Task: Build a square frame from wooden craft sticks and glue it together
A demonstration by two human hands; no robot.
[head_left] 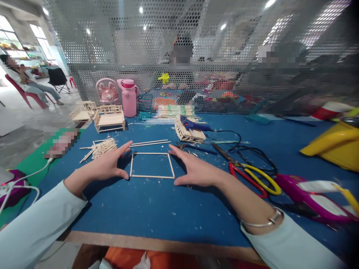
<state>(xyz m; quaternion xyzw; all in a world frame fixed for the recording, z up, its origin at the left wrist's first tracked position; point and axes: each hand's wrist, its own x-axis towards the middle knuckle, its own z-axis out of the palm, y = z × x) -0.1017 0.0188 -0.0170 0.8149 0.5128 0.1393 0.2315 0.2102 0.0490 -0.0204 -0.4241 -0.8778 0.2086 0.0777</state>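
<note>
Four thin wooden sticks form a rectangular frame (153, 176) lying flat on the blue tabletop (134, 213). My left hand (109, 162) is beside its left edge, thumb and fingers spread, holding nothing. On the other side my right hand (196, 168) is open too, its fingertips close to the frame's right corners. Whether any fingertip touches the wood I cannot tell. Just behind the frame lie loose long sticks (151, 142). A heap of short sticks (105, 148) sits beyond my left hand.
Small stick-built chairs (109, 119) stand at the back left near a pink bottle (129, 99). A blue glue gun (193, 124) rests on a stick-built piece (183, 132). Large scissors (252, 175), a black cord and a purple device (314, 198) lie right. Perforated metal mesh (146, 48) rises behind.
</note>
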